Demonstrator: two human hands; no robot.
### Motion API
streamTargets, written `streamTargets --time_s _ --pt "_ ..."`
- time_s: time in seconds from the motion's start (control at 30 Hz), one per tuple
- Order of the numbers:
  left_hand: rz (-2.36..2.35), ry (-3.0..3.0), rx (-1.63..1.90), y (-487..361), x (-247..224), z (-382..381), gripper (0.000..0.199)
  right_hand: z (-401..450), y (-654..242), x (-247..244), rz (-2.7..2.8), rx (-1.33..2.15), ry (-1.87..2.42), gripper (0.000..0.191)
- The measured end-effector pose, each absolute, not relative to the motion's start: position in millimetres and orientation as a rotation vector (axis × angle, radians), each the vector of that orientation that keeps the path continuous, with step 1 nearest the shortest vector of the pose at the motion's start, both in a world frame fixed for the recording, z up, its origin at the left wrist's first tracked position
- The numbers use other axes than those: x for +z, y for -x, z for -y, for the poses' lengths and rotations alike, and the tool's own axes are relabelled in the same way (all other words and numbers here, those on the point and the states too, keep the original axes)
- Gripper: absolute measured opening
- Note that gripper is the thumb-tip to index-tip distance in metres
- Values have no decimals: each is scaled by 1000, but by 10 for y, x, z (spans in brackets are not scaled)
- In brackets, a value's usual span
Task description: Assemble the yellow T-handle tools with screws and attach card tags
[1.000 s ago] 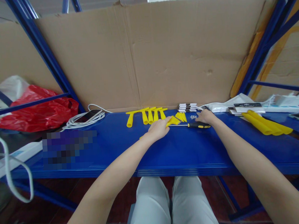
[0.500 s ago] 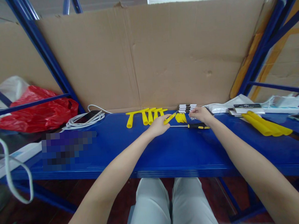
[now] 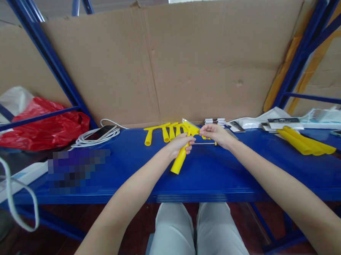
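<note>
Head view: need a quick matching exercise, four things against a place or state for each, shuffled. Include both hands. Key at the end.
Things
1. left hand
2. right hand
3. red bag
4. cardboard

Place or state
A. partly behind a blue bar
B. at the head of the held yellow tool
C. upright along the back of the bench
D. wrapped round the handle of the held yellow tool

Pairs: 1-D, 2-B, 3-A, 4-C
</note>
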State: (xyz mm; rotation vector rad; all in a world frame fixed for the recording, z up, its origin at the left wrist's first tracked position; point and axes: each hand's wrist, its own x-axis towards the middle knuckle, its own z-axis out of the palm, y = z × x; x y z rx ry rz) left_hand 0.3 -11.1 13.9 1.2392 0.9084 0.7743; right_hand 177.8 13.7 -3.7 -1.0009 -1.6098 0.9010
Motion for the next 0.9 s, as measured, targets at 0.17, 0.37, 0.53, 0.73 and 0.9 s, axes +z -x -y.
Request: streamTargets --time_s 0.17,0.37,0.53,0.73,0.9 --pt "-887 -1215 754 -7 139 109 23 -120 -1773 -21 1591 885 1012 28" --pt "-873 -1208 750 -4 113 94 23 -131 -1775 -30 1654 780 1043 26" --pt "-861 -1207 757 -10 113 103 24 -187 -1791 -71 1710 649 1053 25" --pt "-834 -1174 773 -19 115 113 26 -204 -1777 -86 1758 541 1056 15" --pt "-861 -1151 764 -27 99 100 26 -148 -1733 -72 1818 427 1135 4"
